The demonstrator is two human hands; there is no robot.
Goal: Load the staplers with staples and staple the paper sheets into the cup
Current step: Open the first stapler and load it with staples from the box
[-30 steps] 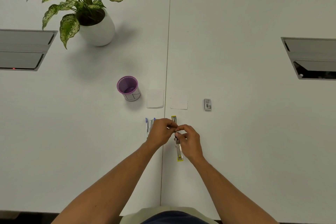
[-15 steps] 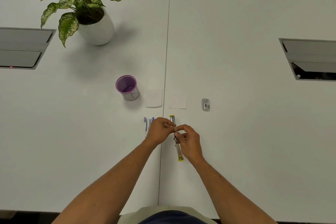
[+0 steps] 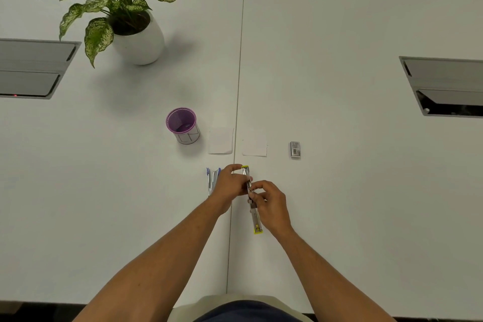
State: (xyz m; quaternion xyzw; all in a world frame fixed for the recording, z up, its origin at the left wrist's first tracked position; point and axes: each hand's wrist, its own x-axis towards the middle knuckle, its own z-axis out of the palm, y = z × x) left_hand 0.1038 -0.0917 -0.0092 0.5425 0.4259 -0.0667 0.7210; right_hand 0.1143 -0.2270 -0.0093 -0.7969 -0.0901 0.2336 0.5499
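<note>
Yellow stapler point(image 3: 255, 219) lies opened between hands: left hand point(image 3: 230, 185) grips far end, right hand point(image 3: 269, 204) pinches middle.

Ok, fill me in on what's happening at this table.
A person is working on the yellow stapler, which lies opened out flat on the table. The left hand holds its far half, and the right hand pinches at its middle, apparently loading staples. The blue stapler lies untouched beside the left hand. Two paper sheets lie flat, unstapled, beside the purple cup, and the staple box sits to their right.
</note>
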